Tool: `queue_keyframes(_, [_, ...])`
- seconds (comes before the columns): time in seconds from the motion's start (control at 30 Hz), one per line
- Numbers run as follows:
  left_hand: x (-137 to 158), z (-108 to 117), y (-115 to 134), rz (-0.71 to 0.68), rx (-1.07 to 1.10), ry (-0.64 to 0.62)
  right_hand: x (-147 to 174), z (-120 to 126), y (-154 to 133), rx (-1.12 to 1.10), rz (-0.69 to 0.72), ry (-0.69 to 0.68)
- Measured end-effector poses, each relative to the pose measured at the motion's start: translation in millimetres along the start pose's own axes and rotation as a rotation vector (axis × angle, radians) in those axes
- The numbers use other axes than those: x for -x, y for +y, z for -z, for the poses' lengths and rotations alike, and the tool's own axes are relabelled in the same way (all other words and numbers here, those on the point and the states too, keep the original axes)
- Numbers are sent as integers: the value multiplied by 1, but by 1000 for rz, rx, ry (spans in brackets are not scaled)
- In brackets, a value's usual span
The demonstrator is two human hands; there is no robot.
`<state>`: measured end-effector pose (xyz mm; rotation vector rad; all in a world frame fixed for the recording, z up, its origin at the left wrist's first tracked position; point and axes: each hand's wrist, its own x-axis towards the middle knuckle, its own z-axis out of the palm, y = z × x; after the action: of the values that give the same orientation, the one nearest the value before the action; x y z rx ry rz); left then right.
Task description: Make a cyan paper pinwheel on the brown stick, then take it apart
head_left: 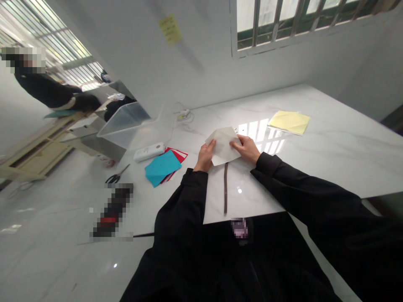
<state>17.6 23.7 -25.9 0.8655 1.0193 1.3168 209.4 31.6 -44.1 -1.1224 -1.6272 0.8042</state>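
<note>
A pale, off-white sheet (pixel 223 147), which looks like paper or thin felt, is held up between both hands over the table. My left hand (pixel 205 156) grips its left edge, thumb on the near face. On the opposite edge my right hand (pixel 247 147) is closed the same way; the fingers behind the sheet are hidden. Below the sheet a thin dark brown stick (pixel 226 188) lies on the marble-patterned table, its far end by the sheet's lower edge. A few tiny objects (pixel 235 130) sit just beyond my right hand, too small to name.
Left on the table are blue sheets (pixel 163 167) over red ones (pixel 176 155), a white oblong device (pixel 149 152), scissors (pixel 116 176) and a clear plastic bin (pixel 126 123). Yellow sheets (pixel 289 121) lie at the right rear. Another person (pixel 44 86) sits far left.
</note>
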Motion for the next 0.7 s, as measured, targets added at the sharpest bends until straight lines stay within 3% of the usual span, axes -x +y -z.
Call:
queue_keyframes(0.2, [-1,0,-2,-16,17,-10,-5,-1,10,-174,-94,17])
queue_keyframes(0.33, [0,1,5,-28,120,-116,-8,1,12,-328,-196,53])
queue_keyframes(0.7, [-1,19,22,146,103,-280,-9,6,19,-455,-280,232])
